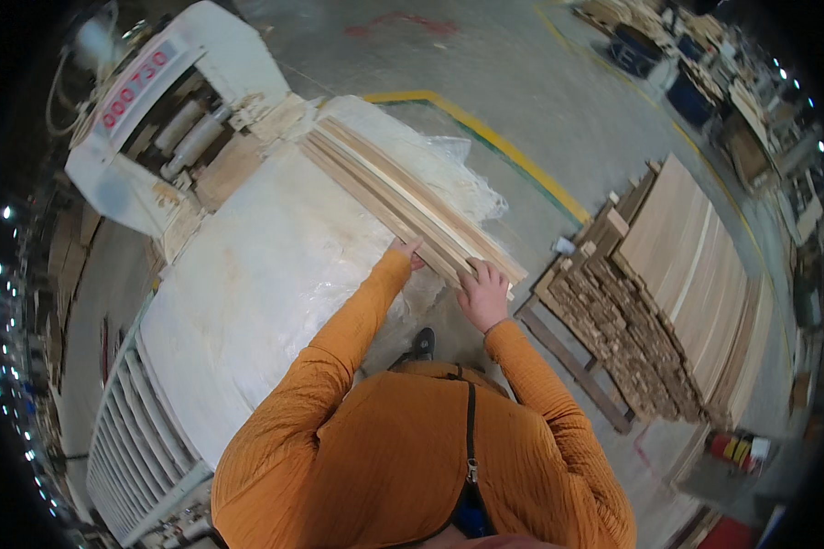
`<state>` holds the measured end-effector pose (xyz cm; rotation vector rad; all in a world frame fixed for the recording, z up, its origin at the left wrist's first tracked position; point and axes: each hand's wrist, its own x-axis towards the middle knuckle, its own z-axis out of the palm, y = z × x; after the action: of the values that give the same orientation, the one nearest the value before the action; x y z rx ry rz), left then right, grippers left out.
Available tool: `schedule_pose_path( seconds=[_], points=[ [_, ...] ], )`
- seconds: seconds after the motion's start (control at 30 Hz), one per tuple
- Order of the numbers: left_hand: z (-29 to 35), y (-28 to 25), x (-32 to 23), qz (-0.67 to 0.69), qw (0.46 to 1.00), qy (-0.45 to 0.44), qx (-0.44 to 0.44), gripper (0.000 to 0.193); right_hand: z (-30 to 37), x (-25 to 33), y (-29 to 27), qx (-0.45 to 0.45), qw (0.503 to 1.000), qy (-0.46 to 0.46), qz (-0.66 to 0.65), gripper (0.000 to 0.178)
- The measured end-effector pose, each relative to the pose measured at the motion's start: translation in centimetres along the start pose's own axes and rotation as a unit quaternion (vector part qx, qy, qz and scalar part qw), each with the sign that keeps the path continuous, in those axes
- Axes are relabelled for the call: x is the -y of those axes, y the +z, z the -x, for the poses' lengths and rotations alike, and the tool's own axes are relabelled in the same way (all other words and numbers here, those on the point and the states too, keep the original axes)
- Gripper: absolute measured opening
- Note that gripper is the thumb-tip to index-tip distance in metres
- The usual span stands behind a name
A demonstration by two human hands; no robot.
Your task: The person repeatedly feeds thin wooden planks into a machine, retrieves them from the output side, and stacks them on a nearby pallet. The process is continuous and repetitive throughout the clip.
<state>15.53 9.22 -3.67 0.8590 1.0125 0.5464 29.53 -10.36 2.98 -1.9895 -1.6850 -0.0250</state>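
Several long, narrow wooden strips [403, 197] lie side by side along the right edge of a table covered in whitish plastic sheet [247, 265]. Their near ends reach past the table's corner toward me. My right hand [485, 293] is closed over these near ends, its fingers bent across the top. A little further along, my left hand [409, 252] grips the left side of the same strips, its thumb side uppermost and part of its fingers hidden under the wood. Both hands are close together in front of my body.
A white machine [178, 119] with rollers and red markings stands at the table's far left. To my right, stacked wooden boards [604, 311] rest on a low support. A roller conveyor [142, 439] runs along the left. Yellow lines [513, 156] mark the floor.
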Motion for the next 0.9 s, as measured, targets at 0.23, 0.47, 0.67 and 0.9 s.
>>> schedule_pose_path(
  seconds=[0.23, 0.47, 0.67, 0.9],
  points=[
    [-1.4, -2.3, 1.9, -0.196, 0.963, 0.173, 0.06, 0.051, 4.3, -5.4, 1.7, -0.317, 0.714, 0.404, -0.476, 0.061],
    [-1.4, -1.4, -2.4, 0.029, 0.999, -0.043, 0.012, 0.072, 1.4, -3.3, 6.1, -0.294, 0.726, 0.376, -0.495, 0.068],
    [-0.9, -1.4, -2.6, -0.002, 0.999, -0.04, 0.021, 0.072, 0.7, -3.4, 4.3, -0.191, 0.867, 0.358, -0.289, 0.087],
    [-0.9, -3.8, 0.5, 0.038, 0.99, -0.132, -0.008, 0.059, -0.5, -3.9, -1.5, 0.214, 0.958, 0.162, 0.102, 0.116]
  ],
)
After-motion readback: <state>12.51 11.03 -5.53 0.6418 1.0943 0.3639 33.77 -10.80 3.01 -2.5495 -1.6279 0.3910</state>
